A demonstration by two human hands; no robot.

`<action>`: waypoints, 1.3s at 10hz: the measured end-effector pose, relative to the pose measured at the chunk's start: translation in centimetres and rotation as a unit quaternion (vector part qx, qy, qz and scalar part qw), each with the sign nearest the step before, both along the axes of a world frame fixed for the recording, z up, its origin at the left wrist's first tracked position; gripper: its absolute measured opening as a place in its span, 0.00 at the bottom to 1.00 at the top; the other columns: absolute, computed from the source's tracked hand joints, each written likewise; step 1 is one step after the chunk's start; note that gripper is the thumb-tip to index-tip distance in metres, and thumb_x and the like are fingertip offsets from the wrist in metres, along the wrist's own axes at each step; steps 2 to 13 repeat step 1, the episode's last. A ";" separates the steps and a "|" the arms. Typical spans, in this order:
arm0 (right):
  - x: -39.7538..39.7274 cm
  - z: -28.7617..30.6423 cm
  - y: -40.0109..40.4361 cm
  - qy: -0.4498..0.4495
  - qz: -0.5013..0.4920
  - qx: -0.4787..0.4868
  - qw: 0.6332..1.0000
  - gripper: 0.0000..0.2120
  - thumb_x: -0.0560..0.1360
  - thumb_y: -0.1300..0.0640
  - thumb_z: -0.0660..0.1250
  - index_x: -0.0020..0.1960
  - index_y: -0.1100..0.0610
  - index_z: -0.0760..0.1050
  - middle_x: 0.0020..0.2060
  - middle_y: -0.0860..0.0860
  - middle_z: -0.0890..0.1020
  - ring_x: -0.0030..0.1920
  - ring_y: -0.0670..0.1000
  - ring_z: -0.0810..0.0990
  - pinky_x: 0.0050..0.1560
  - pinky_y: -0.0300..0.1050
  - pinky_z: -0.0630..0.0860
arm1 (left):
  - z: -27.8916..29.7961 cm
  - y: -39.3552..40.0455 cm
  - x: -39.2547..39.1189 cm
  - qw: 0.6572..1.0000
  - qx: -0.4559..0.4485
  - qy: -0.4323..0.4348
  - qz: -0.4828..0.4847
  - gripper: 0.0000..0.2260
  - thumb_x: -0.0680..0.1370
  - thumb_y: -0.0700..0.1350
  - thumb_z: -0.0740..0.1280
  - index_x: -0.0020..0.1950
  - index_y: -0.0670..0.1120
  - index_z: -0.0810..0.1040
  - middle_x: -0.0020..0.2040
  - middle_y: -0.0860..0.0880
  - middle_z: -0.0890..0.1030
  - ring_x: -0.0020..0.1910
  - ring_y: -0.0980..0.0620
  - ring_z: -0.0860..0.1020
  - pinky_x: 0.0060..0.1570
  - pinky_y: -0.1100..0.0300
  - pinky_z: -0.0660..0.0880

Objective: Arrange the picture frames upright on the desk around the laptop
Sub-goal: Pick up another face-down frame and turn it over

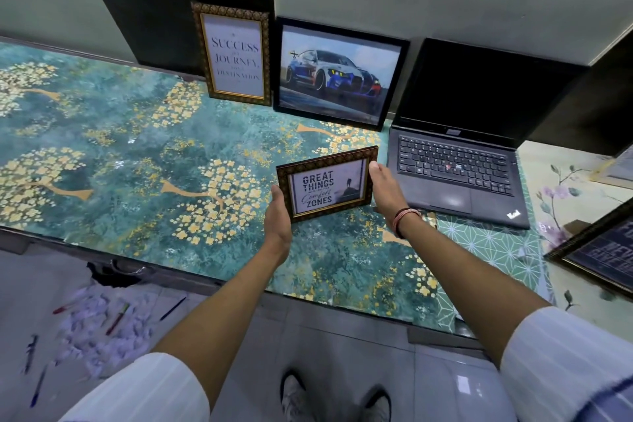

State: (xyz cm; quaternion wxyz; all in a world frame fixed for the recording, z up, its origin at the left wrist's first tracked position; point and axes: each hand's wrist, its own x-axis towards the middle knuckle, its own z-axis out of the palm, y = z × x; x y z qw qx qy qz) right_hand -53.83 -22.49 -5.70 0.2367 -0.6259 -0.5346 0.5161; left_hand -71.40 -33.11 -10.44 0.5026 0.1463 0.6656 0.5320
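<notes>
A small dark-patterned frame reading "Great Things" [327, 183] is held upright over the desk, just left of the open black laptop [455, 164]. My left hand [278, 216] grips its lower left edge, and my right hand [385, 190] grips its right edge. Behind it, a gold-trimmed "Success" frame [234, 55] and a black frame with a car picture [337, 74] lean upright against the wall. Whether the small frame's bottom touches the desk I cannot tell.
The desk [120, 154] has a teal and gold floral top. At the right edge lie a dark frame [599, 253] flat on a floral surface and part of another frame [616, 168]. Pens and paper scraps [102, 322] litter the floor; my shoes [335, 397] stand below.
</notes>
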 end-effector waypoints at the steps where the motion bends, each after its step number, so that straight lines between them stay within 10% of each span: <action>1: 0.3 0.2 -1.3 0.000 -0.019 -0.002 1.000 0.27 0.80 0.35 0.51 0.65 0.54 0.71 0.59 0.51 0.76 0.59 0.54 0.74 0.67 0.61 0.71 | -0.6 -0.4 0.0 0.998 -0.006 0.022 0.063 0.36 0.82 0.70 0.50 0.77 0.47 0.73 0.77 0.47 0.73 0.77 0.45 0.70 0.73 0.47 0.66; 13: 0.3 0.2 -1.3 0.000 -0.019 -0.002 1.000 0.27 0.80 0.35 0.51 0.65 0.54 0.71 0.59 0.51 0.76 0.59 0.54 0.74 0.67 0.61 0.71 | -0.6 -0.4 0.0 0.998 -0.006 0.022 0.063 0.36 0.82 0.70 0.50 0.77 0.47 0.73 0.77 0.47 0.73 0.77 0.45 0.70 0.73 0.47 0.66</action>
